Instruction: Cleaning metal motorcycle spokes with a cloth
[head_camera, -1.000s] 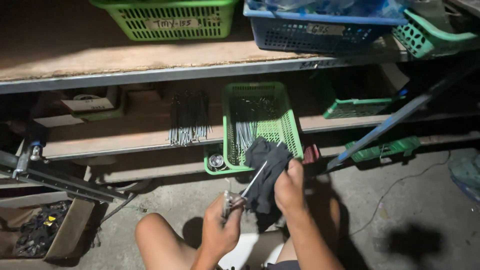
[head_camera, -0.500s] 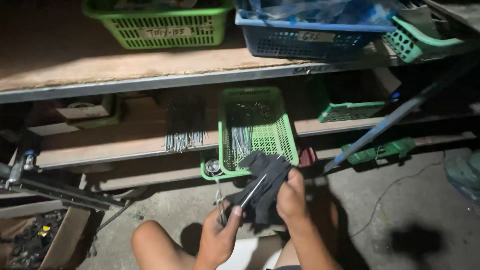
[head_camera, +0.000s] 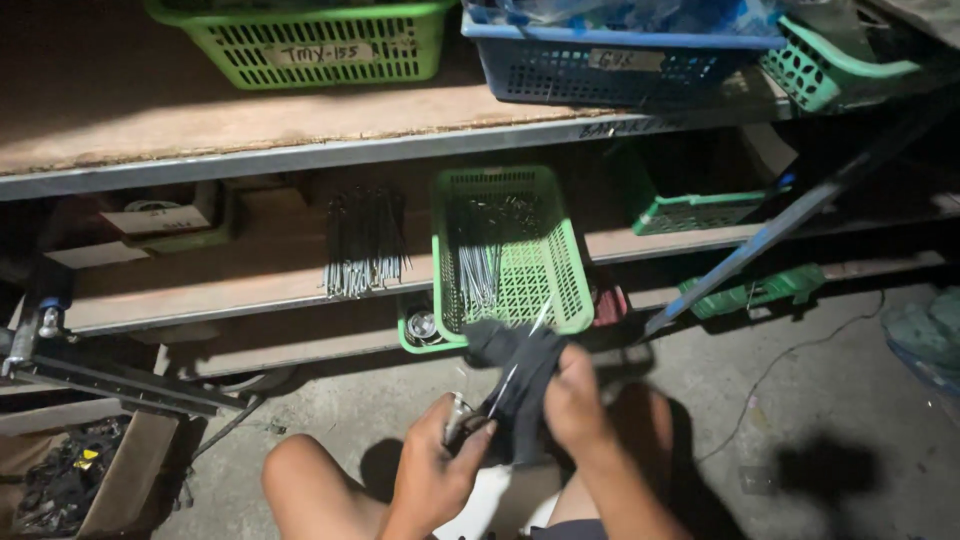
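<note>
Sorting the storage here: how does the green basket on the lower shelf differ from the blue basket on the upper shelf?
The green basket is green, the blue basket dark blue. The green one juts out over the lower shelf's edge, lengthwise toward the camera; the blue one sits broadside on the upper shelf. The green one holds thin metal rods; the blue one holds clear plastic bags. Both are perforated plastic.

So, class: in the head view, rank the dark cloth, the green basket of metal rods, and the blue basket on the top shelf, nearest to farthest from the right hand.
1. Dark cloth, in the right hand.
2. Green basket of metal rods, just beyond, lower shelf.
3. Blue basket, top shelf.
</note>
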